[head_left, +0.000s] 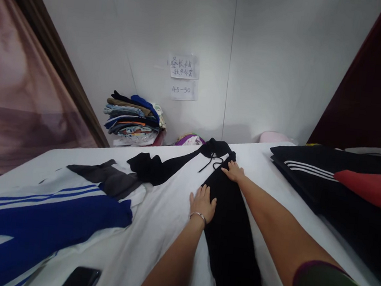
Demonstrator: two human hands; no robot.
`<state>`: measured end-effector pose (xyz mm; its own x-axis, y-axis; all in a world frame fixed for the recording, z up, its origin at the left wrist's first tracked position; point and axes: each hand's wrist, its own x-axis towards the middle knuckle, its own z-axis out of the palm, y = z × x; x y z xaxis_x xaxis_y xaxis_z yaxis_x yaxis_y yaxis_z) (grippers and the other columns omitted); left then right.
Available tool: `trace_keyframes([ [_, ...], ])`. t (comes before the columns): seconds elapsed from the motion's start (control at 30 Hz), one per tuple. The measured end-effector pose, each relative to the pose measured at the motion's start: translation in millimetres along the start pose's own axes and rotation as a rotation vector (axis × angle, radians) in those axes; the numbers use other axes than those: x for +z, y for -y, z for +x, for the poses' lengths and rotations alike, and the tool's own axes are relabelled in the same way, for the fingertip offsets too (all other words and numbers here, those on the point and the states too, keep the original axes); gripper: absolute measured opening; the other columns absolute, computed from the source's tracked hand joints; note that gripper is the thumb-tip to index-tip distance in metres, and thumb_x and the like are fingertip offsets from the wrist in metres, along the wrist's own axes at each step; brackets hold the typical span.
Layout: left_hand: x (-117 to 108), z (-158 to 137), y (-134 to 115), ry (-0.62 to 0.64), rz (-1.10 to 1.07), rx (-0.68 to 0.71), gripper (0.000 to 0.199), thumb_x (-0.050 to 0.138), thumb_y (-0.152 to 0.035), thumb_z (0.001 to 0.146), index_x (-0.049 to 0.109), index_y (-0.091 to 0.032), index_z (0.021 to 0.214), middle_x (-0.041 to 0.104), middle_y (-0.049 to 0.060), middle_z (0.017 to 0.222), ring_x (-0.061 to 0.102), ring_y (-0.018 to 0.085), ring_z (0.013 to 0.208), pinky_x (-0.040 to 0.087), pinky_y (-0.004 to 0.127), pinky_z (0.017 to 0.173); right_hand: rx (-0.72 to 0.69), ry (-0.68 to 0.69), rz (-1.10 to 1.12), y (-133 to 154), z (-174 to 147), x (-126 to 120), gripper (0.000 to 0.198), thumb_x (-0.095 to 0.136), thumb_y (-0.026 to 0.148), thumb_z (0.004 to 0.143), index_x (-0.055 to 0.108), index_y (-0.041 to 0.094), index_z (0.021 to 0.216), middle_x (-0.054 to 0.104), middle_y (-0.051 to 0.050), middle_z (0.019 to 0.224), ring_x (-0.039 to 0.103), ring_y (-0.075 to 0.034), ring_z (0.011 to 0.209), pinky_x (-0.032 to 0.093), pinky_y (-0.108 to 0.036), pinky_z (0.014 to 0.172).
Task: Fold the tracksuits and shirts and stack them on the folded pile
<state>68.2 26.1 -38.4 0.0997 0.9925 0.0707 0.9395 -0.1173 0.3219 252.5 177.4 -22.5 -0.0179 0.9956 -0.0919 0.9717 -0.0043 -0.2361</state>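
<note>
A white hoodie [164, 209] with black sleeves and a black hood [215, 148] lies spread on the table, its dark drawstring loose at the neck. One black sleeve [234, 240] runs down over the front toward me; the other sleeve [163, 169] stretches out to the left. My left hand [202, 204], with a bracelet at the wrist, rests flat with spread fingers on the white front and the inner edge of the near sleeve. Farther up, my right hand [233, 172] lies on the shoulder end of that sleeve, fingers stretched out.
Blue-and-white striped clothing [48, 214] and a dark grey garment [111, 177] lie to the left. A phone [80, 281] is at the front edge. Folded clothes [135, 116] are stacked at the back. Dark folded clothing [310, 175] and a red piece [374, 189] lie on the right.
</note>
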Motion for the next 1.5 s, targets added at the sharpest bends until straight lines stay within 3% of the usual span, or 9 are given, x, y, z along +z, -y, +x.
trace_keyframes([
  [0.17, -2, 1, 0, 0.011, -0.023, 0.012, 0.055, 0.034, -0.042, 0.088, 0.036, -0.023, 0.140, 0.030, 0.005, 0.150, 0.022, 0.025, 0.139, 0.014, 0.055, 0.112, -0.085, -0.037, -0.009, 9, -48, -1, 0.068, 0.028, 0.054, 0.091, 0.025, 0.013, 0.145, 0.012, -0.012, 0.155, 0.006, -0.026, 0.142, 0.010, -0.050, 0.110],
  [0.4, -8, 0, -4, 0.047, -0.033, 0.009, 0.056, 0.034, -0.041, 0.088, 0.035, -0.022, 0.141, 0.028, 0.006, 0.151, 0.021, 0.024, 0.140, 0.012, 0.056, 0.112, -0.396, 0.014, 0.049, 8, -185, 13, 0.070, 0.033, 0.060, 0.089, 0.034, 0.016, 0.144, 0.025, -0.012, 0.151, 0.014, -0.025, 0.141, 0.009, -0.046, 0.113],
  [0.73, -12, -1, -6, 0.039, -0.030, 0.017, 0.056, 0.033, -0.043, 0.089, 0.035, -0.020, 0.140, 0.029, 0.006, 0.151, 0.023, 0.023, 0.139, 0.014, 0.054, 0.112, -0.329, 0.143, 0.346, -15, -325, 17, 0.055, 0.033, 0.051, 0.093, 0.043, 0.022, 0.139, 0.029, -0.007, 0.149, 0.018, -0.023, 0.141, 0.007, -0.051, 0.114],
  [0.87, -17, 4, -6, 0.079, -0.063, -0.005, 0.057, 0.033, -0.047, 0.089, 0.035, -0.022, 0.141, 0.027, 0.005, 0.152, 0.021, 0.022, 0.140, 0.011, 0.052, 0.113, -0.195, 0.011, 0.546, -25, -367, 28, 0.062, 0.042, 0.054, 0.089, 0.037, 0.023, 0.142, 0.022, -0.006, 0.152, 0.017, -0.022, 0.141, 0.016, -0.047, 0.115],
  [1.03, -37, -3, -12, 0.110, -0.161, -0.039, 0.059, 0.031, -0.055, 0.089, 0.038, -0.024, 0.139, 0.027, 0.005, 0.152, 0.020, 0.022, 0.140, 0.017, 0.047, 0.113, -0.065, -0.095, 0.684, -36, -400, 38, 0.065, 0.047, 0.054, 0.085, 0.039, 0.023, 0.141, 0.028, -0.007, 0.150, 0.026, -0.023, 0.138, 0.022, -0.046, 0.114],
  [1.17, -48, -46, -31, 0.119, -0.123, 0.158, 0.054, 0.036, -0.054, 0.089, 0.044, -0.027, 0.135, 0.030, 0.003, 0.151, 0.021, 0.023, 0.140, 0.015, 0.048, 0.113, -0.043, -0.127, 0.668, -37, -408, 36, 0.062, 0.052, 0.051, 0.082, 0.045, 0.023, 0.137, 0.038, -0.009, 0.145, 0.035, -0.026, 0.134, 0.027, -0.047, 0.112],
  [1.33, -34, -113, -50, 0.217, -0.088, 0.425, 0.054, 0.037, -0.058, 0.088, 0.048, -0.029, 0.132, 0.036, 0.003, 0.148, 0.024, 0.023, 0.139, 0.012, 0.052, 0.113, -0.101, -0.129, 0.665, -34, -406, 33, 0.057, 0.051, 0.039, 0.079, 0.050, 0.020, 0.133, 0.057, -0.011, 0.124, 0.053, -0.025, 0.113, 0.042, -0.042, 0.099],
  [1.43, -24, -131, -51, 0.242, -0.068, 0.483, 0.052, 0.034, -0.057, 0.089, 0.050, -0.030, 0.131, 0.041, 0.003, 0.145, 0.026, 0.023, 0.138, 0.008, 0.053, 0.113, -0.097, -0.129, 0.693, -32, -407, 34, 0.055, 0.048, 0.033, 0.078, 0.050, 0.020, 0.132, 0.059, -0.009, 0.118, 0.058, -0.023, 0.098, 0.048, -0.039, 0.089],
  [1.5, -22, -135, -50, 0.238, -0.059, 0.484, 0.050, 0.034, -0.056, 0.090, 0.050, -0.031, 0.130, 0.042, 0.002, 0.144, 0.028, 0.023, 0.138, 0.008, 0.052, 0.114, -0.103, -0.129, 0.681, -33, -409, 35, 0.055, 0.047, 0.032, 0.079, 0.049, 0.023, 0.133, 0.058, -0.008, 0.121, 0.058, -0.022, 0.099, 0.048, -0.039, 0.089],
])
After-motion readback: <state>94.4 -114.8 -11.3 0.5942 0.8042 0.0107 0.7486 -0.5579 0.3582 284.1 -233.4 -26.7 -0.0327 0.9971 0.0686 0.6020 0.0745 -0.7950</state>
